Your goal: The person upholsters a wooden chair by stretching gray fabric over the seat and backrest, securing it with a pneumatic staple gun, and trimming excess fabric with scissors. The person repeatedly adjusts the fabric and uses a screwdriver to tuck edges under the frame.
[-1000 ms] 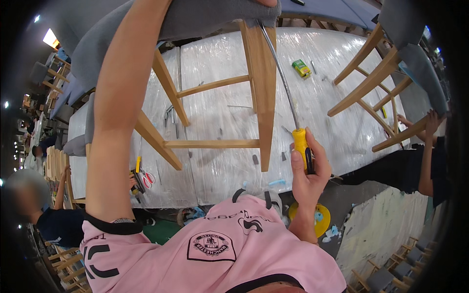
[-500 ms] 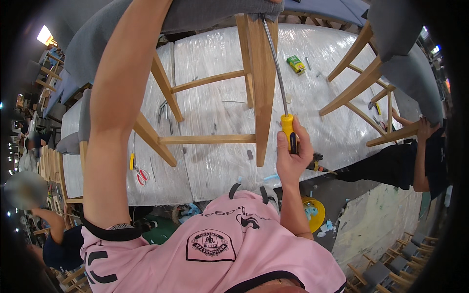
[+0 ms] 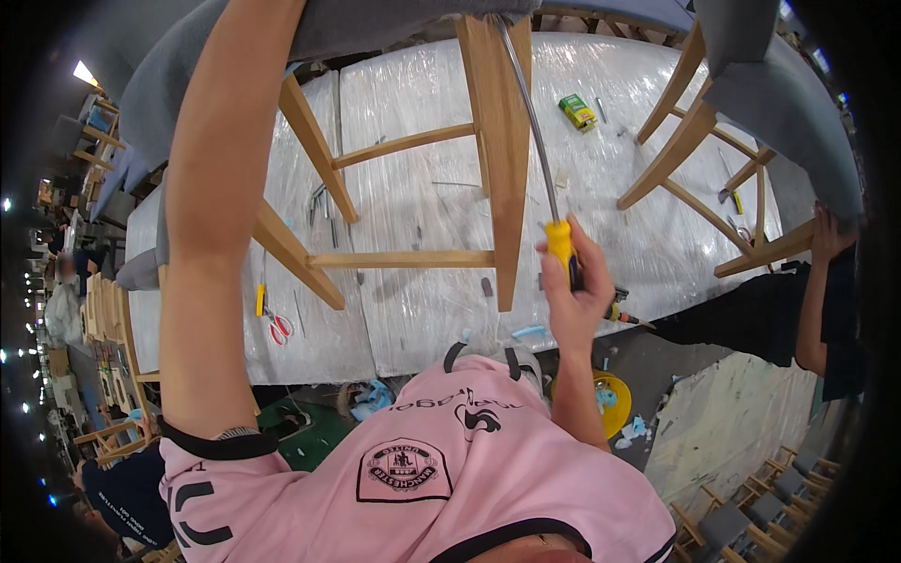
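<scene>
My right hand (image 3: 582, 286) is closed round the yellow-and-black handle of a long screwdriver (image 3: 540, 141). Its metal shaft slants up along a chair leg, and the tip meets the underside of the seat near the top of that leg. The chair (image 3: 509, 178) has pale wooden legs with crossbars and a grey upholstered seat (image 3: 385, 33). My left forearm (image 3: 216, 169) reaches up past the seat's left part; the hand lies beyond the upper edge of the picture.
Clear film covers the tabletop (image 3: 413, 319). On it lie a green-and-yellow box (image 3: 577, 113), red-handled pliers (image 3: 281, 328), a yellow-handled tool (image 3: 260, 300) and several metal keys. At right, a co-worker's hand (image 3: 830, 235) touches another grey chair (image 3: 779, 113). A yellow bucket (image 3: 615, 403) stands below.
My right hand and the screwdriver handle have shifted slightly right, with the tip still at the seat's underside. The view has shifted a little. The co-worker's hands by the other chair have moved.
</scene>
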`<state>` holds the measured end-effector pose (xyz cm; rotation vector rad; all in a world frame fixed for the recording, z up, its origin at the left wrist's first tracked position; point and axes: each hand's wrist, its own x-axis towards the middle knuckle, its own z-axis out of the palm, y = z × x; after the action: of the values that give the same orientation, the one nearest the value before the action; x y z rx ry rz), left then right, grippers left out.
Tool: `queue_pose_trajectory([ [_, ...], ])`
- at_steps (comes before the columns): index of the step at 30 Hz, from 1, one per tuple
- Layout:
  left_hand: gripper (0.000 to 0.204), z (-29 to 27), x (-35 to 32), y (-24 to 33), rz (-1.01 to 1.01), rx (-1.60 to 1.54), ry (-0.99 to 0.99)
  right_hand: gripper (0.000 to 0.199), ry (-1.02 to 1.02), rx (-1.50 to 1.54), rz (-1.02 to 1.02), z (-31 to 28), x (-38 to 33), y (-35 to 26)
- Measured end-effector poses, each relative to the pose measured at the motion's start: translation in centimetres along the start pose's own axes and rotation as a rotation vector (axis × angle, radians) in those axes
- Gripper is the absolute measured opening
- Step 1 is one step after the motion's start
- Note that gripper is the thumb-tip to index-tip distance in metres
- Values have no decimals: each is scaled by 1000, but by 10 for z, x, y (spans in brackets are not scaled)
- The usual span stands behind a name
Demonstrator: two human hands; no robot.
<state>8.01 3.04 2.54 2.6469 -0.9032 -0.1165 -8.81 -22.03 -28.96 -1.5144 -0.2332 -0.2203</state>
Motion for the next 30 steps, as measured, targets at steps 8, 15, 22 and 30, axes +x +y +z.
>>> queue_pose_trajectory([
  [8, 41, 1, 10, -15, 79, -50, 21, 46, -5, -37, 5, -16, 5, -25],
  [15, 40, -1, 11, -15, 52, 30, 55, 48, -14, -39, 50, -22, 2, -31],
  [22, 41, -3, 11, -14, 75, -63, 7, 47, -12, -40, -1, -17, 14, -35],
  [30, 43, -6, 17, -24, 86, -86, -31, 45, 29, -138, 17, -19, 11, -52],
])
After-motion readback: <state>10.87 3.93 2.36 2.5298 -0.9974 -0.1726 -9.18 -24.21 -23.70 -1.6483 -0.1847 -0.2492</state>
